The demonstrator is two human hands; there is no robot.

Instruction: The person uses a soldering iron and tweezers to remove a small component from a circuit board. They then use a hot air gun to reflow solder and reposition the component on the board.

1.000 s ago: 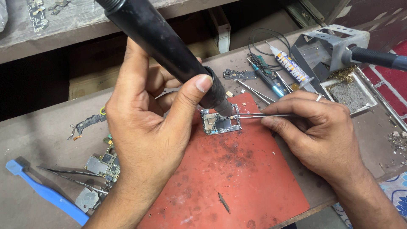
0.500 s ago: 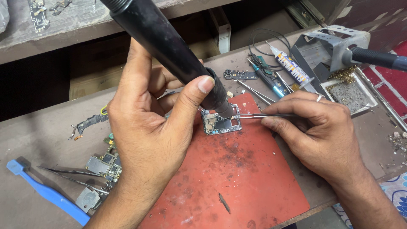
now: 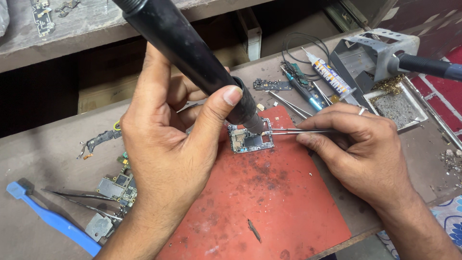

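Left hand: its grip is wrapped around a thick black cylindrical hot-air tool, thumb pressed on the barrel near the nozzle end.
Hot-air tool: long axis runs diagonally from the upper left of the view down to the lower right; the nozzle points down at the upper right part of the board.
Right hand: its grip is pinched on thin silver metal tweezers, fingers together around the shafts.
Tweezers: long axis lies nearly level, tips pointing left and meeting the board's upper right edge just beside the nozzle; whether the tips pinch a part is too small to tell.
Small rectangular phone circuit board: lies flat on the upper part of a worn red rubber mat, between the two hands, long side roughly left to right.
Mat: rests on the grey-brown tabletop.
Left of the mat: a second bare circuit board, spare dark tweezers and a blue plastic pry tool.
Far side: a white glue tube pointing up-left, a blue-handled screwdriver, and a grey metal iron stand with brass wool.
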